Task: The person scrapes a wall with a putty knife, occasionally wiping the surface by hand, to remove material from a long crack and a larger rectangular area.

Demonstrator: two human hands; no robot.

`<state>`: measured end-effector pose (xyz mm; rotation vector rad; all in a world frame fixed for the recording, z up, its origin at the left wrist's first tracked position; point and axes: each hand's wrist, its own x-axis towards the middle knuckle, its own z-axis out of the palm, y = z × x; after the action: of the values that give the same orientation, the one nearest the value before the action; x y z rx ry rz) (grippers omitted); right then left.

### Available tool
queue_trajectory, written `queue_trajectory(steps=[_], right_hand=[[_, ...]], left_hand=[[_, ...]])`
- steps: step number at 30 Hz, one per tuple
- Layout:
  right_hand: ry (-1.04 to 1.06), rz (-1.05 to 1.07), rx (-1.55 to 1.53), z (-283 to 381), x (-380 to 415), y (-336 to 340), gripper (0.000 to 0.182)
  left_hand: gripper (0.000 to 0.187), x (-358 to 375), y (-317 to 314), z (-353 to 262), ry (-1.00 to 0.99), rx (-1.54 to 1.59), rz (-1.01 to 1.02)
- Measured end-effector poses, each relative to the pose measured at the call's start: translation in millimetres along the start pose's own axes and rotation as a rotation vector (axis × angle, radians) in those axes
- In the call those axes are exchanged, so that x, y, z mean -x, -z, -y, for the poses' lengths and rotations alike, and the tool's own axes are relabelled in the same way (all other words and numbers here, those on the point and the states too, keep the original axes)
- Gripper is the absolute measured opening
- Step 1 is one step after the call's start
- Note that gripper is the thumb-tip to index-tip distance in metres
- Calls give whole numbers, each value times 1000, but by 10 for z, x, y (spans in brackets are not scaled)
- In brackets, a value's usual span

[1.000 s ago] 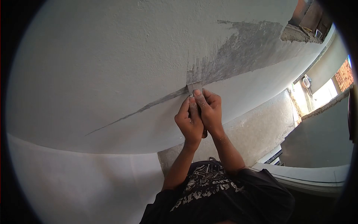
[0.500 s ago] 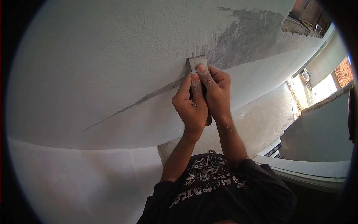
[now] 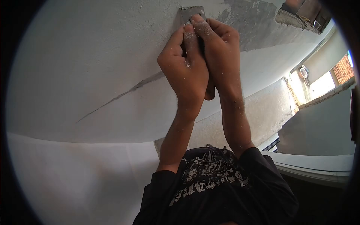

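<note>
Scraper (image 3: 186, 15) sits at the wall (image 3: 93, 56); your left hand (image 3: 187, 77) and right hand (image 3: 224, 56) both clasp it, thumbs (image 3: 203, 28) near its edge, probably for firm, steady pressure.

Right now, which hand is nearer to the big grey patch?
Right. In this view, the right hand borders the big grey patch; the left hand is farther off to the left.

Upper right: dark clutter (image 3: 309, 13) | right: round white object (image 3: 303, 72), bright opening (image 3: 324, 87), orange patch (image 3: 342, 70) | lower right: pale ledge (image 3: 311, 174)
</note>
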<state>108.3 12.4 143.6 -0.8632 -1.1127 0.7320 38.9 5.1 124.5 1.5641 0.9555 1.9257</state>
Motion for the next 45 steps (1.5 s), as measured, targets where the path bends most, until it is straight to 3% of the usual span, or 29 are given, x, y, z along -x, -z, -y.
queue_trajectory(steps=[11, 16, 19, 23, 26, 29, 35, 39, 45], right_hand=[[-135, 17, -99, -674, 331, 156, 34], [-119, -2, -70, -310, 205, 93, 36], [-25, -16, -24, -140, -8, 19, 38], [21, -8, -19, 5, -111, 5, 39], [-49, -19, -69, -207, 68, 75, 39], [-84, -40, -21, -566, 245, 129, 40], [-78, 0, -110, -206, 73, 21, 38], [-24, -24, -11, -464, 174, 71, 41], [-45, -13, -19, 0, 14, -29, 41]], left_hand=[[25, 465, 19, 402, 66, -84, -64], [22, 282, 29, 189, 69, -136, 7], [22, 62, -51, 131, -52, -41, -30], [22, -78, -51, -140, 20, -33, -11], [22, 131, -59, 128, -36, -96, -23], [22, 392, -33, 350, 40, -104, -51], [20, 124, -24, 179, 41, -19, -29], [24, 275, -42, 283, -55, -94, -84], [23, -62, 8, -117, 95, -12, 24]])
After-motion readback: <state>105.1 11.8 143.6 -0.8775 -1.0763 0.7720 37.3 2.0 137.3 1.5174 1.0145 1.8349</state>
